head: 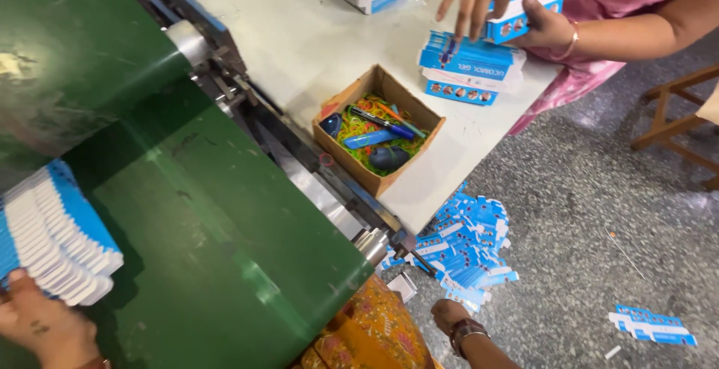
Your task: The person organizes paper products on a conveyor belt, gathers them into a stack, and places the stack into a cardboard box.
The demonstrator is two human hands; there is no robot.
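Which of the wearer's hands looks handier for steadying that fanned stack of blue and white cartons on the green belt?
Probably the left hand: it already touches the stack of flat cartons from below on the green belt. The right hand hangs low, away from the stack, near cartons scattered on the floor.

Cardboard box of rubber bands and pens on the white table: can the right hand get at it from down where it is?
Probably yes. The right hand hangs low beside the table's near corner, holding nothing visible, and the cardboard box sits open-topped near that edge with nothing over it. It would have to rise above the tabletop.
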